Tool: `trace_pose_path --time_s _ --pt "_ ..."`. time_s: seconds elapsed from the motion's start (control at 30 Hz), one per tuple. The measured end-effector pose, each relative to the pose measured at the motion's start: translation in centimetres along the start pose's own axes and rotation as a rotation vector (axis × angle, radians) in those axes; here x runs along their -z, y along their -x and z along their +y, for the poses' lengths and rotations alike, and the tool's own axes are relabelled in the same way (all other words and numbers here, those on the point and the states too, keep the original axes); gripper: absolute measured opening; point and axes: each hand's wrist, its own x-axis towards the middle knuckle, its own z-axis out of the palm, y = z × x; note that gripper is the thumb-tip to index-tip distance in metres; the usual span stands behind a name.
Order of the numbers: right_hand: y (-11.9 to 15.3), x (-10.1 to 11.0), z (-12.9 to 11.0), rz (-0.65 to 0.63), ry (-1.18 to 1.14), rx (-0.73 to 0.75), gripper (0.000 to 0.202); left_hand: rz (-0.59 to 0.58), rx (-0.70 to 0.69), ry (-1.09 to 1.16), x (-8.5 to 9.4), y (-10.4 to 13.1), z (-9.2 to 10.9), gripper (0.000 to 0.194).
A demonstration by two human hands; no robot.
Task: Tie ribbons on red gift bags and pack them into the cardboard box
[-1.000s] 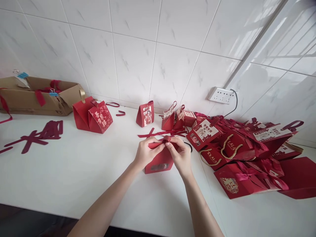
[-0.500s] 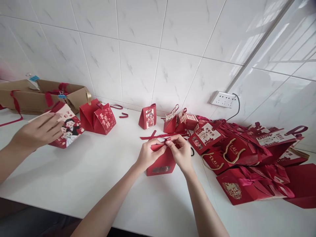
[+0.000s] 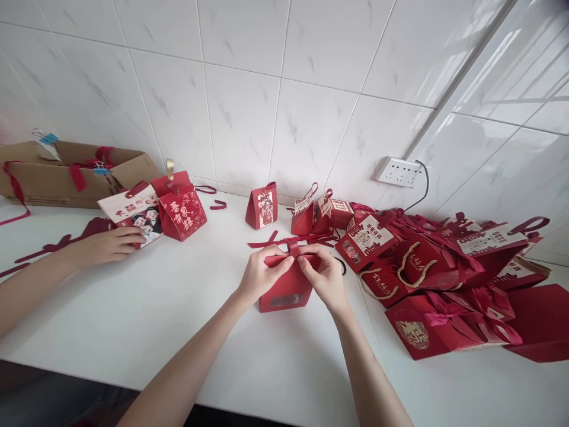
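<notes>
A red box [image 3: 287, 286] with a small clear window low on its front stands on the white table. My left hand [image 3: 265, 270] pinches its top edge on the left, thumb in front and fingers behind. On the right, my right hand [image 3: 319, 270] pinches the same top edge, thumbs close together. Between the two hands a dark red ribbon loop [image 3: 293, 247] sticks up from the top. Behind the box, loose red ribbons [image 3: 267, 242] lie on the table.
Many red gift boxes [image 3: 433, 332] are piled at the right. Small boxes [image 3: 262, 206] stand near the tiled wall. At left, another person's hand [image 3: 111, 244] touches a printed box [image 3: 149, 216] beside a red box [image 3: 183, 213]. A cardboard box [image 3: 53, 188] sits behind.
The ribbon loop now stands upright between my hands, and my thumbs have spread slightly on the top edge. The other person's printed box has moved against the red box at left. The view has shifted slightly.
</notes>
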Motion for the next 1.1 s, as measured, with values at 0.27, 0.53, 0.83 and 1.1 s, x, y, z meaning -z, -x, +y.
trace_pose_path --time_s 0.27,0.53,0.83,1.1 --pt "0.1 -0.3 0.3 0.006 0.018 0.031 0.007 -0.075 0.04 -0.077 1.2 -1.5 1.6 0.013" --pt "0.4 -0.3 0.2 0.017 0.042 0.049 0.008 0.027 -0.115 -0.105 -0.1 -0.8 0.7 0.016" --pt "0.5 0.0 0.4 -0.001 0.062 0.095 0.006 0.143 -0.113 -0.03 -1.2 -0.3 0.5 0.012" --pt "0.5 -0.1 0.3 -0.002 0.055 0.129 0.007 0.241 -0.173 -0.076 -1.4 0.0 0.4 0.011"
